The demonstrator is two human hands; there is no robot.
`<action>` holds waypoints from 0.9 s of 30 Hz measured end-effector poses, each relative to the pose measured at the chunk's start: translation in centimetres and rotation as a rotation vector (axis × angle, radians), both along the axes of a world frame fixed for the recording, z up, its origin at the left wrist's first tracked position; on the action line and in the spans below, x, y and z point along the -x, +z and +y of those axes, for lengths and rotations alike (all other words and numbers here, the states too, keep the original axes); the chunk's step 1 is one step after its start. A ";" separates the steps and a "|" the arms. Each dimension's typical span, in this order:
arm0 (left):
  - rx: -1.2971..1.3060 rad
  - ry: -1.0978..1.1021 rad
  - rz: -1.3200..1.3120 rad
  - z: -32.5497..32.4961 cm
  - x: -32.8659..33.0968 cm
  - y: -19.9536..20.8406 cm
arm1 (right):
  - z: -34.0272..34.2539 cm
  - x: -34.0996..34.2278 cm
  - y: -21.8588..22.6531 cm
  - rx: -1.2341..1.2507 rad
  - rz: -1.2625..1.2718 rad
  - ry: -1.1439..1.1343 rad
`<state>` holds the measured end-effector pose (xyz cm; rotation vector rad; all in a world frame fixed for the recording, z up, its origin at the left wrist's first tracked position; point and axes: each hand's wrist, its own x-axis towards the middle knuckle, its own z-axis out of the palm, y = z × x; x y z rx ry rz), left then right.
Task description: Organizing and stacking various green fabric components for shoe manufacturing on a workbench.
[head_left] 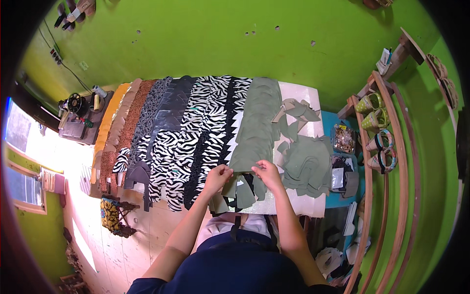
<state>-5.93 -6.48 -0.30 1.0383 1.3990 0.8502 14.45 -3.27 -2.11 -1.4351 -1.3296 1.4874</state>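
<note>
Both hands are at the near end of a long row of overlapping olive-green cut pieces (262, 112) on the table. My left hand (219, 178) pinches the left edge of a green cut piece (243, 163), and my right hand (268, 175) pinches its right edge. Just below my hands lie small green, black and white cut pieces (245, 192) at the table's near edge. To the left run rows of zebra-print pieces (188, 147). On the right rests a loose heap of green pieces (307, 164).
More rows, dark grey, brown and yellow (113, 115), cover the table's left part. A sewing machine (76, 105) stands beyond them. At right are a wooden rack (401, 176) with sandals (374, 120) and a clear box of small parts (344, 138). A patterned stool (113, 215) stands at lower left.
</note>
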 end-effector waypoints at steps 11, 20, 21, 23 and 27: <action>-0.238 -0.190 0.811 0.3 -1.0 -1.4 | -2.1 1.0 -3.2 -0.034 -0.489 -0.194; -0.434 -0.278 1.055 1.0 -1.7 -2.3 | -1.7 1.6 -2.2 -0.015 -0.660 -0.120; -0.452 -0.266 1.069 1.0 -1.8 -2.4 | -1.6 1.7 -2.1 -0.013 -0.661 -0.123; -0.467 -0.257 1.082 1.1 -2.0 -2.4 | -1.4 2.2 -1.5 -0.032 -0.859 -0.048; -0.449 -0.269 1.177 0.6 -2.5 -1.2 | -1.7 2.8 0.3 0.049 -0.893 -0.056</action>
